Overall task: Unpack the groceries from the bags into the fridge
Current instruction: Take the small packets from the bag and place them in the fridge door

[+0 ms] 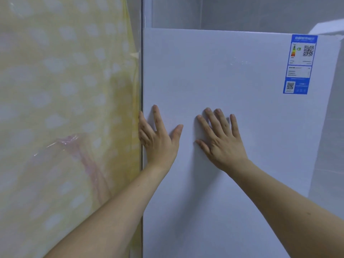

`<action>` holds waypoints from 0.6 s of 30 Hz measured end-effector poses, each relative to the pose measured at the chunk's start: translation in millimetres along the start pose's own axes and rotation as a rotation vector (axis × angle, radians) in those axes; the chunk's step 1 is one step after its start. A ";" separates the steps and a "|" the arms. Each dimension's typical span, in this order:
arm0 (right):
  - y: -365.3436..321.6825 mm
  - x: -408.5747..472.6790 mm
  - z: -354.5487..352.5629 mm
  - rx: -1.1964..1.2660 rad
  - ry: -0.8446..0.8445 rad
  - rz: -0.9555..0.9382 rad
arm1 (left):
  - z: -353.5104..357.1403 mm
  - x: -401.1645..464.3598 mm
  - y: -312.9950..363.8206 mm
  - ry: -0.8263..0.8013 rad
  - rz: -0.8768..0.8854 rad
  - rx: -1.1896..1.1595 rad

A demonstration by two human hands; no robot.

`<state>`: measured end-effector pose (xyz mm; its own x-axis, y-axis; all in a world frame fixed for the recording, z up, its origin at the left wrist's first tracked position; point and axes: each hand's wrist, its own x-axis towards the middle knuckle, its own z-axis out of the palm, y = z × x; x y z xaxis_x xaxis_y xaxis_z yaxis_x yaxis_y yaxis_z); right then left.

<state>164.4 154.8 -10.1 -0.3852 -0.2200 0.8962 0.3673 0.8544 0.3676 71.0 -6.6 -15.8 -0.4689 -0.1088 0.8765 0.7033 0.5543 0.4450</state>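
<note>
A white fridge door (232,86) fills the middle and right of the view, and it looks closed. My left hand (158,138) lies flat at the door's left edge, some fingers reaching over that edge. My right hand (221,140) presses flat on the door face a little to the right, fingers spread and straight. Neither hand holds anything. No bags or groceries are in view.
A yellow sheet with white spots under clear plastic (65,108) stands close on the left, right against the fridge's side. A blue energy label (300,64) sticks to the door's upper right corner. Grey wall (260,12) shows above and right of the fridge.
</note>
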 end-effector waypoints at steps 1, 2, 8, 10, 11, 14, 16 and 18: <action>2.0 1.7 5.9 -0.011 0.005 -0.011 | 7.1 3.5 -3.0 -0.001 -0.007 -0.010; 4.6 3.2 11.9 -0.021 0.008 -0.023 | 13.9 7.2 -5.5 -0.009 -0.016 -0.028; 23.4 11.7 46.1 -0.065 0.032 -0.072 | 57.5 24.8 -16.9 -0.114 -0.073 -0.152; 27.3 14.0 57.6 -0.079 0.042 -0.084 | 74.0 30.3 -22.1 -0.129 -0.078 -0.167; 29.0 14.8 63.1 -0.086 0.046 -0.087 | 81.9 33.1 -24.7 -0.135 -0.074 -0.174; 33.0 16.7 78.4 -0.110 0.039 -0.090 | 105.8 40.2 -29.8 -0.168 -0.065 -0.204; 34.8 17.6 88.4 -0.125 0.039 -0.082 | 122.6 43.3 -31.0 -0.166 -0.070 -0.206; 37.6 18.0 98.3 -0.140 0.027 -0.081 | 140.9 46.1 -32.2 -0.160 -0.061 -0.193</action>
<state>88.1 229.2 -4.6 -0.3963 -0.2998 0.8678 0.4511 0.7597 0.4684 -48.5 86.9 -15.6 -0.5816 0.0030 0.8135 0.7527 0.3811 0.5368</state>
